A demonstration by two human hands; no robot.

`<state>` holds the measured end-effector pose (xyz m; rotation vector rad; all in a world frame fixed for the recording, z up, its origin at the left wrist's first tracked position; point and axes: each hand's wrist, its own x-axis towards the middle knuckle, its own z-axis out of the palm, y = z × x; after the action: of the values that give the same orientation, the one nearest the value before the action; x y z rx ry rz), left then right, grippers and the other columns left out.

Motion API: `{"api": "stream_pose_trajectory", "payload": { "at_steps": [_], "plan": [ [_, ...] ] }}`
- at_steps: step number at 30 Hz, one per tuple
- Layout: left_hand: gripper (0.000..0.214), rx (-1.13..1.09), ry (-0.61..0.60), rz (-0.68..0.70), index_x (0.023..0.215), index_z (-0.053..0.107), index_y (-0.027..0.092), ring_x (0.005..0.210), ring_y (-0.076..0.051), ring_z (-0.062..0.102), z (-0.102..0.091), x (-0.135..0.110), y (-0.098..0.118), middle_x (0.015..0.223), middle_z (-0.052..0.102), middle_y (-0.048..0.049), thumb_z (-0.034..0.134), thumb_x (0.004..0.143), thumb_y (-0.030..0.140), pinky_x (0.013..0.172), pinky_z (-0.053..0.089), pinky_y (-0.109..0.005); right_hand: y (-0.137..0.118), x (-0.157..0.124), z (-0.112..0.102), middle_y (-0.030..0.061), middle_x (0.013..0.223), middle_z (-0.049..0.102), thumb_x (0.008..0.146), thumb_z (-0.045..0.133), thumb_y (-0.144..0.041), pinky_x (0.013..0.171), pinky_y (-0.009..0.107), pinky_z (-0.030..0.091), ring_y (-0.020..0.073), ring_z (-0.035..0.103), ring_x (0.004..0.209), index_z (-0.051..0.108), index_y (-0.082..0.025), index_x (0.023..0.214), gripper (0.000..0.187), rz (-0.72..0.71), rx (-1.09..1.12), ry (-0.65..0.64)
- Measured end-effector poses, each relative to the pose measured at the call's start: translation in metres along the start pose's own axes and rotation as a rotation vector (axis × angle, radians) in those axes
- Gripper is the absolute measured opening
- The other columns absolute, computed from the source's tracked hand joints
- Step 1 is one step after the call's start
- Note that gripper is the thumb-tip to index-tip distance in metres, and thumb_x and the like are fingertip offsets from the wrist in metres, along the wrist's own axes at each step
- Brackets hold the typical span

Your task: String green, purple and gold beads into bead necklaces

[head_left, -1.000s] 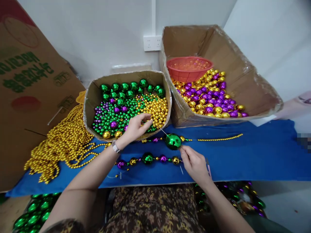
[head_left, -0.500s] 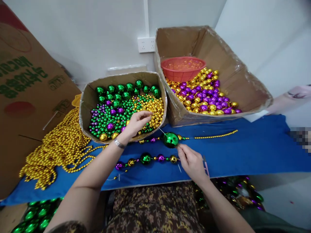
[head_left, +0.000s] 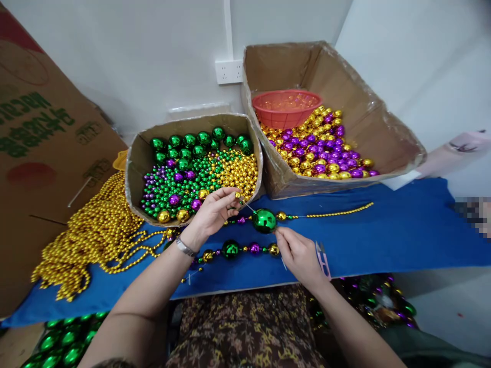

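Observation:
My left hand (head_left: pixel 215 210) hovers at the front rim of a small cardboard box (head_left: pixel 135 168) of green, purple and gold beads, its fingers pinched on a small gold bead (head_left: pixel 238 195) at the tip of a thin needle or wire. My right hand (head_left: pixel 299 253) is closed in a pinch just right of a large green bead (head_left: pixel 264 221), holding the strand there. That strand continues right as a line of small gold beads (head_left: pixel 341 212). A second strand (head_left: pixel 238 250) of purple, gold and green beads lies below on the blue cloth (head_left: pixel 402 235).
A big cardboard box (head_left: pixel 368 117) at the back right holds gold and purple balls and a red plastic basket (head_left: pixel 287 106). A heap of gold bead strands (head_left: pixel 92 235) lies left. Small scissors (head_left: pixel 322 258) lie by my right hand. Green balls (head_left: pixel 61 345) sit below left.
My left hand has come out of the small box toward me, now holding a gold bead at the needle tip. The right hand stays by the large green bead.

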<state>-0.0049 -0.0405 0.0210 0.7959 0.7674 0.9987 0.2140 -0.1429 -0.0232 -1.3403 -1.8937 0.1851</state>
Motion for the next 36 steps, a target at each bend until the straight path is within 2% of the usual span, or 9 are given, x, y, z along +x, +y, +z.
{"api": "stream_pose_trajectory", "payload": {
  "at_steps": [8, 10, 13, 16, 20, 24, 29, 33, 36],
  "plan": [
    [0.026, 0.094, 0.029, 0.062, 0.09, 0.072, 0.019, 0.068, -0.008, 0.062, 0.002, -0.003, 0.0, 0.077, 0.065, 0.0011, 0.082, 0.067, 0.024, 0.061, 0.053, -0.018, -0.001, 0.0, -0.002, 0.0045, 0.077, 0.07, 0.098, 0.044, -0.021, 0.064, 0.024, 0.048, 0.0145, 0.066, 0.067, 0.063, -0.018, 0.091, 0.021, -0.029, -0.044, 0.002],
    [0.026, 0.176, 0.067, 0.097, 0.088, 0.072, 0.019, 0.065, -0.007, 0.06, 0.002, -0.003, 0.0, 0.076, 0.066, 0.0006, 0.082, 0.066, 0.026, 0.061, 0.053, -0.019, 0.001, -0.001, -0.002, 0.005, 0.079, 0.071, 0.098, 0.043, -0.022, 0.065, 0.024, 0.049, 0.0148, 0.066, 0.068, 0.064, -0.018, 0.092, 0.022, -0.035, -0.091, -0.001],
    [0.025, 0.368, 0.095, 0.224, 0.087, 0.073, 0.017, 0.063, -0.008, 0.059, 0.003, -0.005, 0.001, 0.074, 0.067, -0.0005, 0.082, 0.066, 0.027, 0.06, 0.051, -0.02, 0.003, -0.002, -0.004, 0.0055, 0.08, 0.072, 0.097, 0.044, -0.022, 0.068, 0.025, 0.049, 0.0153, 0.066, 0.069, 0.066, -0.018, 0.095, 0.023, -0.06, -0.173, -0.007],
    [0.026, 0.514, 0.078, 0.336, 0.089, 0.072, 0.017, 0.07, -0.01, 0.061, 0.012, -0.007, 0.0, 0.078, 0.068, -0.0017, 0.082, 0.066, 0.025, 0.065, 0.052, -0.022, 0.005, -0.001, -0.01, 0.0063, 0.081, 0.072, 0.097, 0.044, -0.022, 0.071, 0.026, 0.049, 0.0159, 0.066, 0.072, 0.068, -0.018, 0.098, 0.025, -0.082, -0.219, -0.021],
    [0.024, 0.476, 0.031, 0.362, 0.091, 0.071, 0.017, 0.074, -0.012, 0.063, 0.034, -0.011, -0.005, 0.082, 0.067, -0.0025, 0.079, 0.07, 0.026, 0.069, 0.054, -0.025, 0.009, 0.003, -0.024, 0.0063, 0.081, 0.07, 0.098, 0.041, -0.023, 0.072, 0.027, 0.05, 0.0158, 0.064, 0.073, 0.068, -0.017, 0.1, 0.028, -0.047, -0.232, -0.026],
    [0.021, 0.358, -0.018, 0.341, 0.09, 0.07, 0.017, 0.066, -0.011, 0.062, 0.051, -0.012, -0.023, 0.079, 0.068, -0.0024, 0.074, 0.077, 0.033, 0.064, 0.054, -0.025, 0.019, -0.001, -0.032, 0.0057, 0.083, 0.069, 0.098, 0.04, -0.025, 0.073, 0.028, 0.051, 0.0156, 0.065, 0.075, 0.066, -0.017, 0.103, 0.028, 0.026, -0.161, -0.009],
    [0.021, 0.433, 0.019, 0.341, 0.085, 0.07, 0.016, 0.066, -0.013, 0.063, 0.056, -0.012, -0.063, 0.078, 0.071, -0.0038, 0.071, 0.078, 0.036, 0.064, 0.054, -0.027, 0.053, -0.023, -0.013, 0.0047, 0.08, 0.069, 0.098, 0.04, -0.026, 0.068, 0.027, 0.05, 0.0163, 0.064, 0.073, 0.062, -0.019, 0.094, 0.024, 0.063, -0.095, -0.078],
    [0.013, 0.631, 0.007, 0.516, 0.084, 0.069, 0.017, 0.084, -0.017, 0.065, 0.051, -0.013, -0.089, 0.089, 0.071, -0.0073, 0.065, 0.084, 0.029, 0.076, 0.053, -0.03, 0.08, -0.036, 0.007, 0.0065, 0.075, 0.067, 0.095, 0.041, -0.025, 0.065, 0.028, 0.048, 0.0183, 0.062, 0.071, 0.062, -0.019, 0.081, 0.026, -0.065, -0.232, -0.15],
    [0.012, 0.804, 0.005, 0.612, 0.085, 0.069, 0.018, 0.086, -0.017, 0.066, 0.05, -0.016, -0.09, 0.088, 0.071, -0.0072, 0.06, 0.087, 0.025, 0.079, 0.052, -0.031, 0.083, -0.035, 0.007, 0.0085, 0.091, 0.07, 0.093, 0.043, -0.023, 0.067, 0.028, 0.05, 0.0195, 0.065, 0.079, 0.065, -0.018, 0.095, 0.023, -0.042, -0.304, -0.125]
  ]
}}
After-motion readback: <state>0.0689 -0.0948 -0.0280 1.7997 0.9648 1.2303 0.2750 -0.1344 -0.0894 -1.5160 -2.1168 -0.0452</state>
